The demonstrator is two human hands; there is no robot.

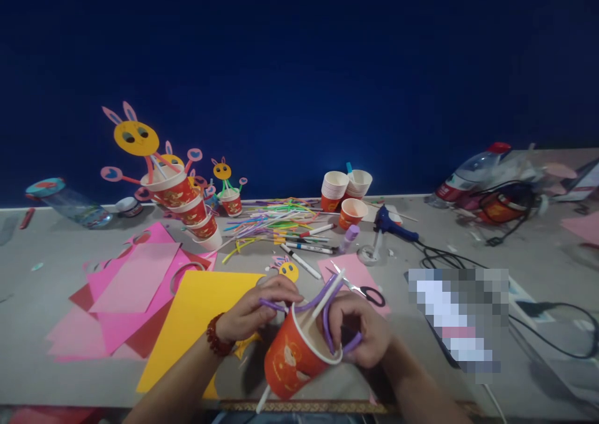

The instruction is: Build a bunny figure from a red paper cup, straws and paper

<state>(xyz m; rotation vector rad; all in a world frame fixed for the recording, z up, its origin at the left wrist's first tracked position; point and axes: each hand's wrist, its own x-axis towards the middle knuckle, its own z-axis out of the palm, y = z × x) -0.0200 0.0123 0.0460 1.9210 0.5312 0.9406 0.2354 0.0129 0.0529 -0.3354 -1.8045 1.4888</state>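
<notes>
A red paper cup (287,365) with a printed design is held tilted between my hands, its mouth toward the upper right. A white stick (263,399) comes out of its bottom, and a white stick end also rises from its mouth. Purple pipe cleaners (322,296) bend out of the cup, with ends showing on both sides. At the left rim, my left hand (259,305) pinches a purple pipe cleaner end. My right hand (365,330) is closed over the right rim with fingers inside the cup, against a purple pipe cleaner. Its fingertips are partly hidden.
Yellow paper (187,324) and pink sheets (135,277) lie left. Scissors (369,294), markers (309,248), loose pipe cleaners (266,218) and a blue glue gun (395,226) lie beyond my hands. Finished cup figures (173,187) stand back left; stacked cups (333,190) stand behind.
</notes>
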